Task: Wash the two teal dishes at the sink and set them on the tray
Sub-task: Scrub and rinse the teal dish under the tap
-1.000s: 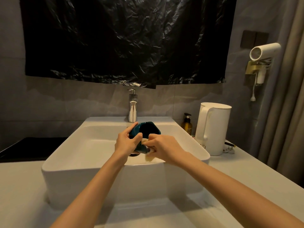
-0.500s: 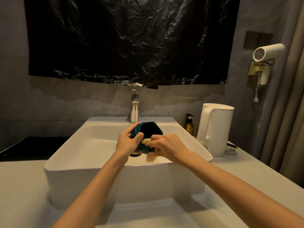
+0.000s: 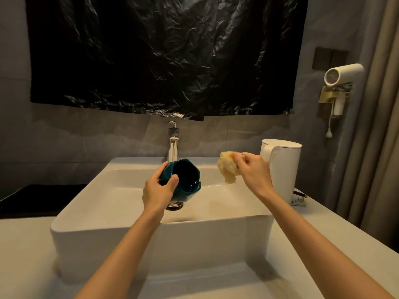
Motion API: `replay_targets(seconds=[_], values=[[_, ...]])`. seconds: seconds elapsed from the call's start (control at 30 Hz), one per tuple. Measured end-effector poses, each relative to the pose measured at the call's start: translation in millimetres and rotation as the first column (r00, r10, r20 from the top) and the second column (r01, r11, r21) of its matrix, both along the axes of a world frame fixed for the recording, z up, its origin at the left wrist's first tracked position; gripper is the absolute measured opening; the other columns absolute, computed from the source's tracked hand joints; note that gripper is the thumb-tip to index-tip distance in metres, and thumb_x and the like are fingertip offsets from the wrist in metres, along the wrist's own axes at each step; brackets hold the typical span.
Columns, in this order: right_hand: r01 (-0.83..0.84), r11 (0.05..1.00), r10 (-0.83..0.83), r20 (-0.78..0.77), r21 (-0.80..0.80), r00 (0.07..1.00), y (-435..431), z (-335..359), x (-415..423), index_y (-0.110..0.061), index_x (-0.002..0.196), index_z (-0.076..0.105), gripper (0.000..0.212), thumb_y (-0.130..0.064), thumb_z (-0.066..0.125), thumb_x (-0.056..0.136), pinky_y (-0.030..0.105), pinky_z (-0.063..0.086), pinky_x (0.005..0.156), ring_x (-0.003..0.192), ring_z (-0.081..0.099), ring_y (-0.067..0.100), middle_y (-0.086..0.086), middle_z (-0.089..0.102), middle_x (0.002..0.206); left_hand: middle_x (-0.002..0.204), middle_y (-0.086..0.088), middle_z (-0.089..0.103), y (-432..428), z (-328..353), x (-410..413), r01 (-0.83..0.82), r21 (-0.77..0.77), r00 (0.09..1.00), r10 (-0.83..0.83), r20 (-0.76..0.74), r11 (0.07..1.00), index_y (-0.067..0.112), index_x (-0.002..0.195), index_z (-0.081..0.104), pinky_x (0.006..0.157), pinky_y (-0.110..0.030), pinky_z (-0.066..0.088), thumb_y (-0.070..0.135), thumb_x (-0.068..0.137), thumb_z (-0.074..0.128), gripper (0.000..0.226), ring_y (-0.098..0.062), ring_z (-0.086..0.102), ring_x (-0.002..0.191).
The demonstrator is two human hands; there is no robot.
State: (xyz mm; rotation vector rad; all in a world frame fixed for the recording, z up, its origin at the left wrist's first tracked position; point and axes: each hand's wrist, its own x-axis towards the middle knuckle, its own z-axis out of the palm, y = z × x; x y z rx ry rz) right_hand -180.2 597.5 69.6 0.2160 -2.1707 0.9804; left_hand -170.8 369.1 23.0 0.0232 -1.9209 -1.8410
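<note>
The pale stone desk (image 3: pixel 26 255) carries a white rectangular ceramic sink (image 3: pixel 108 225) at its centre, with open room in the basin at 9 o'clock of the hands. A tall white electric kettle (image 3: pixel 285 169) stands just beside the sink's right wall, at 3 o'clock. The left hand (image 3: pixel 157 190) is curled round a teal faceted ceramic dish (image 3: pixel 187 180), held tilted above the drain with its mouth toward the person. At 2 o'clock of the dish and apart from it, the right hand (image 3: pixel 254 171) pinches a crumpled pale yellow sponge (image 3: pixel 227 169) near the kettle.
</note>
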Motion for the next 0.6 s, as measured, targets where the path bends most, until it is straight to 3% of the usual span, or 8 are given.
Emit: replay_targets(seconds=[0.1,0.23,0.37,0.5,0.6], values=[[-0.067,0.997,0.074,0.189,-0.044,0.979,-5.6,0.4,-3.2,-0.006,0.082,0.067,0.046,-0.043,0.044,0.098,0.041,0.059,0.069,0.076,0.066,0.025,0.012,0.067,0.082,0.11,0.001,0.055,0.4,1.5,2.5,0.01,-0.017,1.0,-0.01,-0.023,1.0,0.031,0.133,0.051,0.088,-0.051,0.053,0.019,0.09,0.061,0.046,-0.023,0.052,0.103],[-0.264,0.888,0.405,0.367,-0.376,0.838,-29.9,-4.2,-0.2,-0.004,0.093,0.065,0.038,-0.036,0.045,0.098,0.021,0.057,0.058,0.08,0.065,0.015,0.011,0.065,0.093,0.11,0.004,0.058,3.1,2.3,8.2,0.034,-0.126,0.997,-0.042,-0.061,0.992,0.035,0.132,0.051,0.085,-0.038,0.054,0.02,0.087,0.063,0.049,-0.018,0.054,0.101],[-0.292,0.912,0.395,0.425,-0.287,0.814,-54.0,-16.2,-3.8,-0.006,0.104,0.067,0.036,-0.038,0.052,0.095,0.024,0.055,0.075,0.092,0.063,0.016,0.005,0.065,0.096,0.105,0.007,0.058,3.4,3.2,9.9,0.018,-0.19,0.996,-0.034,-0.08,0.982,0.038,0.131,0.052,0.084,-0.032,0.052,0.021,0.085,0.065,0.051,-0.014,0.054,0.098],[-0.283,0.935,0.35,0.413,-0.216,0.841,-69.0,-26.5,-6.1,-0.015,0.105,0.064,0.02,-0.028,0.063,0.09,0.019,0.05,0.069,0.088,0.062,0.014,-0.001,0.066,0.093,0.103,0.011,0.057,4.6,4.3,10.8,0.04,-0.205,0.992,-0.063,-0.106,0.978,0.039,0.129,0.052,0.082,-0.028,0.05,0.02,0.085,0.065,0.049,-0.008,0.052,0.094],[-0.321,0.908,0.416,0.482,-0.271,0.771,-69.8,-27.3,-7.6,-0.013,0.108,0.062,0.02,-0.017,0.064,0.089,0.027,0.054,0.079,0.095,0.063,0.019,0.005,0.067,0.099,0.105,0.01,0.057,5.6,3.9,9.7,0.025,-0.239,0.992,-0.054,-0.117,0.971,0.041,0.128,0.052,0.083,-0.032,0.052,0.021,0.085,0.065,0.05,-0.01,0.052,0.095]])
